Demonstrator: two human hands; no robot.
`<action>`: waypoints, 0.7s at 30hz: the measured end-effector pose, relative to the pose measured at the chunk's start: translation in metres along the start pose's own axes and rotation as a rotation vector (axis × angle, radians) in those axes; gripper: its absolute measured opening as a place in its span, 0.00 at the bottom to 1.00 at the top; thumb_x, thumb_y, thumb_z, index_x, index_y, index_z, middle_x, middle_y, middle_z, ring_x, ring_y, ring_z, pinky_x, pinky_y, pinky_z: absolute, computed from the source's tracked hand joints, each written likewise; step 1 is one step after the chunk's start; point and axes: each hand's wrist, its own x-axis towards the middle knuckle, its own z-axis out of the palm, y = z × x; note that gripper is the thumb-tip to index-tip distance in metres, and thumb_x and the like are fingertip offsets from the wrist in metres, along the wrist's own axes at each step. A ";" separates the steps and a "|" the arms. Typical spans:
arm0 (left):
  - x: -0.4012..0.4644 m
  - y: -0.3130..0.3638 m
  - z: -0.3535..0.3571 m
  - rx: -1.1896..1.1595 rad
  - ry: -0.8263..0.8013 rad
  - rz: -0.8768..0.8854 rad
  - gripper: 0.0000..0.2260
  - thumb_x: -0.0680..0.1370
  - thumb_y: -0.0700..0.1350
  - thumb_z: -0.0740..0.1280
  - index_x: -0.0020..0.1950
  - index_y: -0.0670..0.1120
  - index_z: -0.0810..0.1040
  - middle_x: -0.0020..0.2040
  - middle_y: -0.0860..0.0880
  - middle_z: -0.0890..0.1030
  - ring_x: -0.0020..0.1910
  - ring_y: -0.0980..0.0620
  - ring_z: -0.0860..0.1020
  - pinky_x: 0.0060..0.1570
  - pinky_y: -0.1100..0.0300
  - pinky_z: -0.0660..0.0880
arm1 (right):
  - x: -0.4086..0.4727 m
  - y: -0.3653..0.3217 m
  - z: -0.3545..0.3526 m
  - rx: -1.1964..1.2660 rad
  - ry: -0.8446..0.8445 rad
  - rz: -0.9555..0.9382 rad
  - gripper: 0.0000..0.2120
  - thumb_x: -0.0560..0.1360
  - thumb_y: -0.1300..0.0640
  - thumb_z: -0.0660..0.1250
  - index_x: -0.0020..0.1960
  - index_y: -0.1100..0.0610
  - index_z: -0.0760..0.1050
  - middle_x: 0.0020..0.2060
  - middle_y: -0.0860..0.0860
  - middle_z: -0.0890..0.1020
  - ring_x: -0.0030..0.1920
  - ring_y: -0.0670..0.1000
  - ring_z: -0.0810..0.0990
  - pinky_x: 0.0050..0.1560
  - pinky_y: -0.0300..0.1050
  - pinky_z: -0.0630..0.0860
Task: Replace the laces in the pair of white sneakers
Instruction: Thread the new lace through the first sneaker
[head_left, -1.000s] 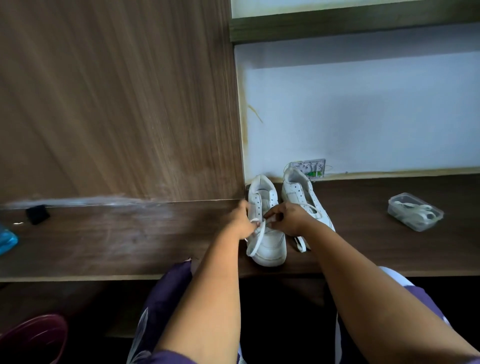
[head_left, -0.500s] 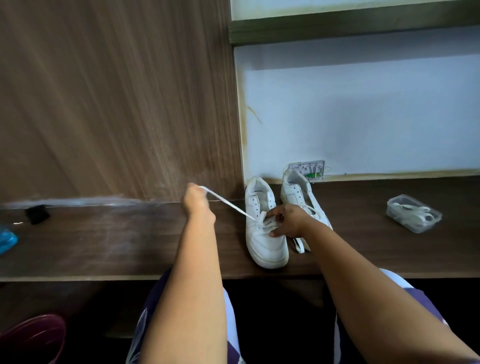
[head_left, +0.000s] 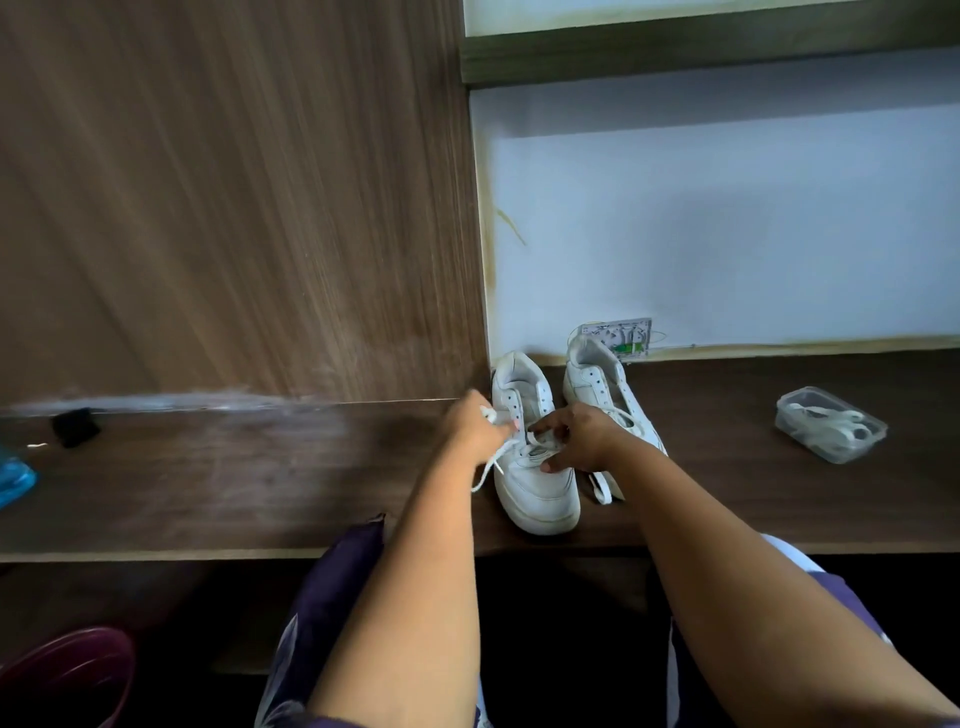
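Left sneaker (head_left: 535, 467), smooth white leather, rounded toe, set on dark woodgrain tabletop (head_left: 260, 483). Flat woven white lace (head_left: 493, 460) pinched in left hand (head_left: 475, 426) fingers, now drawn back beside eyelets after outstretched pull leftward. Right hand (head_left: 576, 436) curled, fingers pinching lace over tongue. Right sneaker (head_left: 608, 395) just behind right-hand fingers. Clear plastic container (head_left: 830, 423) well right.

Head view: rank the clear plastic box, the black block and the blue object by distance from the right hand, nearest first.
From the right hand:
1. Clear plastic box, holding white laces, on the desk to its right.
2. Black block, far to the left by the wood panel.
3. Blue object, at the frame's left edge, farthest.
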 end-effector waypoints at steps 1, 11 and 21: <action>-0.001 -0.002 0.010 0.063 -0.069 0.003 0.19 0.73 0.54 0.73 0.57 0.45 0.74 0.51 0.50 0.77 0.48 0.50 0.76 0.43 0.59 0.71 | -0.001 0.000 0.000 -0.003 0.002 -0.001 0.26 0.65 0.59 0.78 0.62 0.51 0.78 0.38 0.40 0.70 0.46 0.47 0.74 0.47 0.38 0.70; 0.006 -0.002 -0.002 -0.287 -0.082 -0.106 0.15 0.77 0.38 0.62 0.30 0.45 0.66 0.29 0.46 0.66 0.31 0.49 0.65 0.36 0.57 0.68 | -0.001 0.002 0.000 -0.014 -0.001 0.021 0.28 0.66 0.56 0.79 0.64 0.49 0.77 0.47 0.48 0.74 0.49 0.47 0.74 0.50 0.37 0.69; -0.001 -0.012 -0.024 0.217 0.025 -0.299 0.18 0.76 0.54 0.67 0.64 0.51 0.72 0.67 0.48 0.71 0.63 0.44 0.70 0.56 0.51 0.69 | -0.001 0.005 -0.005 0.243 0.139 0.028 0.20 0.67 0.65 0.75 0.55 0.49 0.80 0.42 0.48 0.76 0.46 0.50 0.77 0.46 0.37 0.74</action>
